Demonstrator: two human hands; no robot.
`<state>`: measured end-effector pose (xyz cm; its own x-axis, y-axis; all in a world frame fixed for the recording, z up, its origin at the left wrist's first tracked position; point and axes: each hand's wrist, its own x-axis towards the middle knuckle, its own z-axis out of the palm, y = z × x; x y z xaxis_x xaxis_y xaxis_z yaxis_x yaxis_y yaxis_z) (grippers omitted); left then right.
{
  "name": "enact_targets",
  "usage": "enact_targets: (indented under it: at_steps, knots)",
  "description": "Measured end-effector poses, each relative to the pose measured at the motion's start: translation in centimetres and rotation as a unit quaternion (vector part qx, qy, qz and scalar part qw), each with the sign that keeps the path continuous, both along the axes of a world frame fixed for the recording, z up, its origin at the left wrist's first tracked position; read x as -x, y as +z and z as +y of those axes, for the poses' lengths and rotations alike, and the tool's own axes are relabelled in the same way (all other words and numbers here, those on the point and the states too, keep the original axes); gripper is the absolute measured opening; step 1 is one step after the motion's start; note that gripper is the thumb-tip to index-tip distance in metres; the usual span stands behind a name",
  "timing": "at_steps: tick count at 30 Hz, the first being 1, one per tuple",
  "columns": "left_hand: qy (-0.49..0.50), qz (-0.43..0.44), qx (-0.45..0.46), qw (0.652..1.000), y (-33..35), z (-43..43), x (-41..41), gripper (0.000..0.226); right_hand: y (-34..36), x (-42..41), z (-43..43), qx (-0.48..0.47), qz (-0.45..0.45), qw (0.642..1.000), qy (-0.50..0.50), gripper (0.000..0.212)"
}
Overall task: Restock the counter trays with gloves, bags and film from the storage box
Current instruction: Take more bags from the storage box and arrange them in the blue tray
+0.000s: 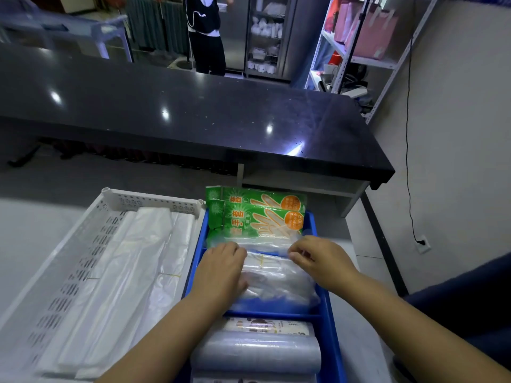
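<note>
A blue divided tray [329,308] lies in front of me. Two green glove packs [257,217] overlap in its far compartment. A bundle of clear plastic bags [276,280] fills the middle compartment. My left hand [221,268] lies flat on the bundle's left side. My right hand [320,261] pinches the clear plastic at the bundle's far right edge. Rolls of film [257,352] fill the near compartment.
A white perforated basket [83,244] with folded white bags [132,272] sits left of the blue tray. A black counter [193,114] runs across behind. A person [207,31] stands beyond it. Metal shelving [359,51] is at the right.
</note>
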<state>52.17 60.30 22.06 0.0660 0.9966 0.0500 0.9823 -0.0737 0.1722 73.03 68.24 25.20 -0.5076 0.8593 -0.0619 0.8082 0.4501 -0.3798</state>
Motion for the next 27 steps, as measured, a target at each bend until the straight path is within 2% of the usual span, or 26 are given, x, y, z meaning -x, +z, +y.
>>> enact_targets:
  at_steps: [2,6,9,11,15,20,25,27]
  knots:
    - [0.005,0.003,0.007,1.0,-0.3,0.3,-0.1,0.038,0.0,-0.2,-0.6,0.003,-0.043,0.999,0.029,0.021]
    - [-0.04,-0.014,0.013,0.999,-0.3,0.6,0.5,0.03,-0.7,-0.2,-1.5,-0.058,-0.127,0.986,0.092,0.02]
    - [-0.053,-0.052,0.004,0.997,-0.2,0.3,2.1,0.033,-1.0,0.1,-1.5,-0.07,-0.126,0.986,0.087,0.019]
    - [-0.049,-0.057,0.0,0.997,-0.1,-0.2,2.9,0.024,-1.0,0.3,-1.5,-0.063,-0.109,0.99,0.064,0.023]
    - [-0.063,-0.043,0.042,0.996,0.0,-0.4,2.7,0.023,-0.8,0.8,-1.4,-0.032,-0.112,0.992,0.047,0.026]
    - [-0.043,-0.029,0.01,0.999,0.3,0.4,2.5,0.029,-0.8,1.0,-1.5,-0.011,-0.13,0.99,0.06,0.023]
    - [-0.028,0.032,0.055,0.998,0.4,1.4,1.9,0.031,-1.1,1.2,-1.7,0.003,-0.096,0.992,0.086,0.039]
    - [-0.037,0.066,0.041,0.996,0.2,1.7,1.9,0.034,-1.5,1.3,-1.8,-0.008,-0.099,0.99,0.104,0.037]
